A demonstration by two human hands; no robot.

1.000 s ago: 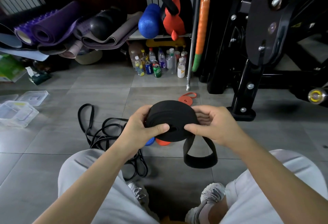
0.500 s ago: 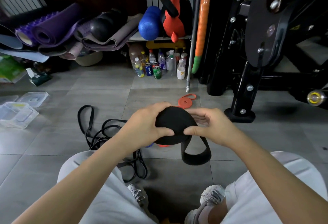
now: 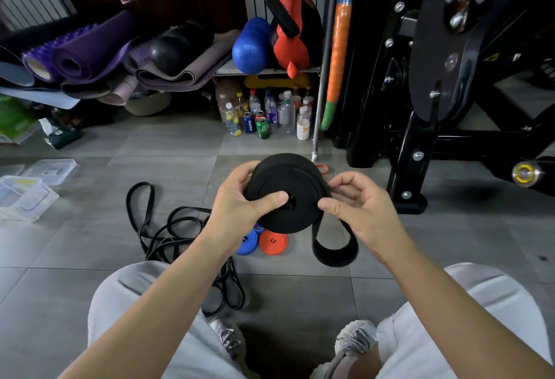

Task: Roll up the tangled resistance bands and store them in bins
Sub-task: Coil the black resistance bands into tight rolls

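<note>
A wide black resistance band is wound into a thick roll [image 3: 289, 195] held in the air above the floor. My left hand [image 3: 240, 207] grips the roll, thumb pressed on its flat face near the centre hole. My right hand [image 3: 359, 213] pinches the outer wrap at the roll's right edge. A short loose loop of the band [image 3: 335, 251] hangs below. On the floor under the roll lie a rolled blue band [image 3: 247, 243] and a rolled orange band [image 3: 272, 242]. A tangle of thin black bands [image 3: 168, 228] lies to the left. Clear plastic bins [image 3: 25, 195] stand at far left.
A small orange band [image 3: 323, 169] lies on the tiles behind the roll. Bottles and cans [image 3: 264, 117] stand under a shelf. Rolled yoga mats [image 3: 90, 54] are piled at the back left. A black gym machine [image 3: 435, 93] fills the right. My knees and shoes are below.
The roll has turned between my hands, so that its flat face now points toward me. The hanging loop has grown a little shorter. Both hands have kept their hold.
</note>
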